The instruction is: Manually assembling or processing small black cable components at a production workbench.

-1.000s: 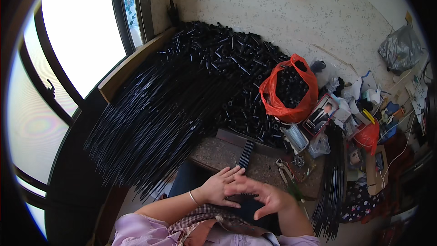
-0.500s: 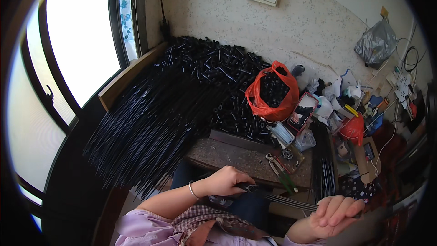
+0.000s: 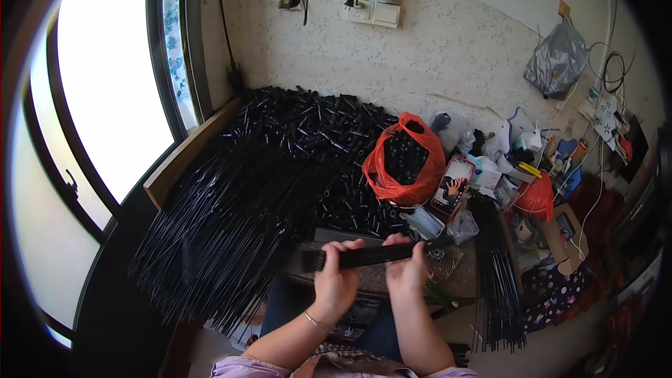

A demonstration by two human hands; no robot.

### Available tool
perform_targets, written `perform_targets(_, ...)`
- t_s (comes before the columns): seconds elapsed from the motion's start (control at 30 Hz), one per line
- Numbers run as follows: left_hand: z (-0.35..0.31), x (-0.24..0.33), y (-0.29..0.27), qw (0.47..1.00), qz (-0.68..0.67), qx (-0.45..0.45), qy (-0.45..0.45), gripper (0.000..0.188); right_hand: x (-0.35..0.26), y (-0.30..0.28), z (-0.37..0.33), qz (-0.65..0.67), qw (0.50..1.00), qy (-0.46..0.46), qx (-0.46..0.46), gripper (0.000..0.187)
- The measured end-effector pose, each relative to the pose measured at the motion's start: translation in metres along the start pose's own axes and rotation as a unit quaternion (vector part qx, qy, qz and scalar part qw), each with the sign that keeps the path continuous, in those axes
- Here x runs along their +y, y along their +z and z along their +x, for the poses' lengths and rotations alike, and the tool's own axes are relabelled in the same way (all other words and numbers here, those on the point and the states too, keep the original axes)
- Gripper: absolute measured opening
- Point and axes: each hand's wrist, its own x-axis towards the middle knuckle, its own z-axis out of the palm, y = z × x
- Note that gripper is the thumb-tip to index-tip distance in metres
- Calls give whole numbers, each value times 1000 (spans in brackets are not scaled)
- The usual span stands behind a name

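Over the near edge of the worktable, my left hand [image 3: 337,281] and my right hand [image 3: 406,271] are both closed round a long, flat black bundle [image 3: 371,256]. Left fingers wrap one end and the right thumb presses near the other. Motion blurs its ends, so I cannot tell its exact kind. Just beyond the hands lies a heap of short black tubes [image 3: 308,122]. Left of them, a broad spread of thin black rods [image 3: 217,245] reaches past the table edge. Green-handled pliers [image 3: 439,295] are partly hidden behind my right forearm.
An open red plastic bag [image 3: 381,185] of black pieces stands on the heap. Beside it are a phone [image 3: 453,183] and a blue mask [image 3: 424,222]. More black rods [image 3: 498,287] overhang at the right, near a cardboard box [image 3: 560,241]. A wooden board [image 3: 189,147] edges the left.
Both hands have risen and come closer together over the table edge. The thin rods that stretched between them now appear as a black bundle. The view has shifted slightly.
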Motion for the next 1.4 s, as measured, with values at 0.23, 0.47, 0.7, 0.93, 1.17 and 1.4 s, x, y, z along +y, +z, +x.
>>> perform_targets(0.23,-34,22,7,864,207,-317,-332,55,-37,36,-20,-135,933,-240,-232,26)
perform_targets(0.47,27,56,68,590,606,-399,354,38,0,-28,-22,-428,782,-242,-383,16)
perform_targets(0.7,37,52,33,666,592,-446,-85,11,30,-72,3,-269,860,-22,-434,19)
perform_targets(0.93,154,57,-23,756,644,-106,-34,62,30,-91,0,-274,943,9,-189,14)
perform_targets(1.17,282,40,-49,553,809,185,69,54,56,-127,18,-306,942,2,-136,20)
perform_targets(1.4,317,12,-36,629,756,-147,104,44,52,-114,3,-328,940,-8,-91,16)
